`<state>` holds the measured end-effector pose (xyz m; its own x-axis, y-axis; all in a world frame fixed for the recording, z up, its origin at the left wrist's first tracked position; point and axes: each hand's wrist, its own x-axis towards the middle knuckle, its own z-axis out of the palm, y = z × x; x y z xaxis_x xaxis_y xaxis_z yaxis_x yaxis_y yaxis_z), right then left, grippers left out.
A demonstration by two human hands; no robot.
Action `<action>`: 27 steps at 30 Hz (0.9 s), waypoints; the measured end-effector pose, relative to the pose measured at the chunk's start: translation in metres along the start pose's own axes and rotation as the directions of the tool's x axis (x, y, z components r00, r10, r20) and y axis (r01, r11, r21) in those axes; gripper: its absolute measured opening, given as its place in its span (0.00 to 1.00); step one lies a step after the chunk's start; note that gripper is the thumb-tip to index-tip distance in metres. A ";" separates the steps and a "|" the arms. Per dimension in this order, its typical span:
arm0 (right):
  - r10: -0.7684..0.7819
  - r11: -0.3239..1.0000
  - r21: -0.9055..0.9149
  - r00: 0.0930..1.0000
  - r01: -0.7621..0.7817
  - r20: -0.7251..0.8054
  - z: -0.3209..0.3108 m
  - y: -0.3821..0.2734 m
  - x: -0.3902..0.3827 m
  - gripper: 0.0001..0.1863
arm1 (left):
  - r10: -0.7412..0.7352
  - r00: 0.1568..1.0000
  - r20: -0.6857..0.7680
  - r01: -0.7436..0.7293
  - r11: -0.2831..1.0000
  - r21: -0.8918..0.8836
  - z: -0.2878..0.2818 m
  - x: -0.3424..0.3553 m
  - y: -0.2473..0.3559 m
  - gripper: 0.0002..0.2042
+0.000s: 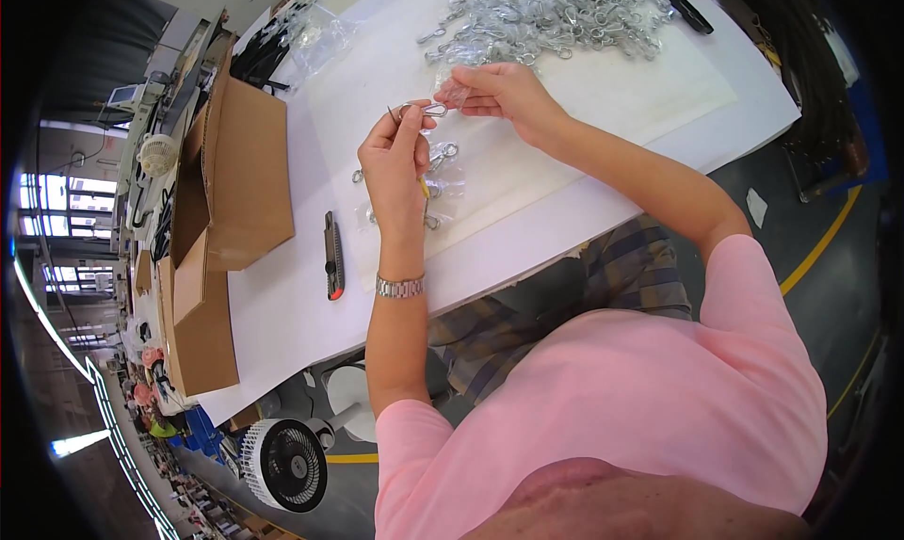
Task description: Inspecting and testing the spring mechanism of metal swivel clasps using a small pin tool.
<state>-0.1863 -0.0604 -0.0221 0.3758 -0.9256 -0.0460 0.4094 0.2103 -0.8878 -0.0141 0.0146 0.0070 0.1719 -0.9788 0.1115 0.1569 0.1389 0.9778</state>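
Observation:
My left hand (pixel 391 159) is raised over the white table with its fingers pinched on a silver metal snap hook (pixel 433 111). Close by, my right hand (pixel 508 96) pinches a small clear plastic bag (pixel 454 92), right beside the hook's end. Below and partly behind my left hand, several metal hooks in clear bags (pixel 444 152) lie on the table, along with something small and yellow. A large heap of metal hooks in clear bags (pixel 565 15) spreads across the far side of the table.
A box cutter (pixel 333 257) lies left of my left forearm, beside an open cardboard box (pixel 252 163). Black straps (pixel 268 52) and clear plastic sit at the far left. A black object (pixel 689 13) rests far right. A fan (pixel 287 465) stands below the table's left side.

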 end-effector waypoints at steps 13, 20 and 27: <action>-0.041 0.999 0.023 0.993 0.039 0.114 0.002 0.011 0.000 0.20 | 0.113 0.992 -0.058 -0.086 0.932 0.353 0.011 -0.004 -0.004 0.09; 0.012 0.995 0.095 0.994 -0.023 0.107 0.003 0.009 0.000 0.19 | 0.057 0.992 -0.112 -0.002 0.898 0.440 0.007 -0.005 0.001 0.11; 0.052 0.992 0.106 0.990 -0.067 0.133 0.008 0.011 -0.003 0.18 | 0.052 0.994 -0.100 -0.016 0.945 0.325 0.009 -0.004 -0.006 0.12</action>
<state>-0.1757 -0.0529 -0.0282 0.5039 -0.8632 -0.0312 0.4689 0.3037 -0.8294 -0.0243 0.0167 0.0025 0.2764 -0.9502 0.1436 -0.1709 0.0985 0.9804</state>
